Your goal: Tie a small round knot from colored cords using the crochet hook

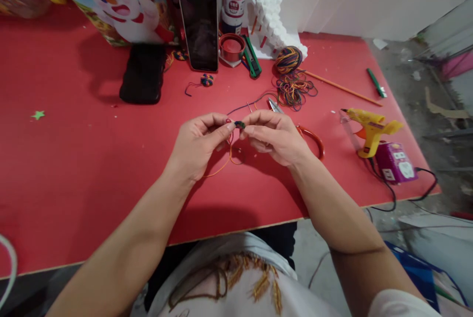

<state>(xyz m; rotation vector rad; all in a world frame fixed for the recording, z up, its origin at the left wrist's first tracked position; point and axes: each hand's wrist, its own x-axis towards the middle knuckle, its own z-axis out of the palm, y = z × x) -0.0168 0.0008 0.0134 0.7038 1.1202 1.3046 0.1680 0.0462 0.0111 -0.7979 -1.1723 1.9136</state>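
Observation:
Between my two hands is a small dark multicoloured piece of crochet [240,124], pinched at both ends just above the red table. My left hand [201,142] is closed on its left end, thumb against fingers. The right end is pinched by my right hand [275,135]. Yarn [231,152] trails from the piece, with an orange strand running under my left hand. Partly behind my right hand lie scissors [314,141] with orange-red handles. A loose tangle of multicoloured yarn [295,89] and its ball [288,59] sit beyond that hand.
A phone [199,26] stands upright at the back; a black phone-shaped item [143,73] lies left of it. Nearby are a green cutter [252,57] and a small crocheted piece [207,79]. A yellow glue gun [373,130] rests at right by a purple box [396,163].

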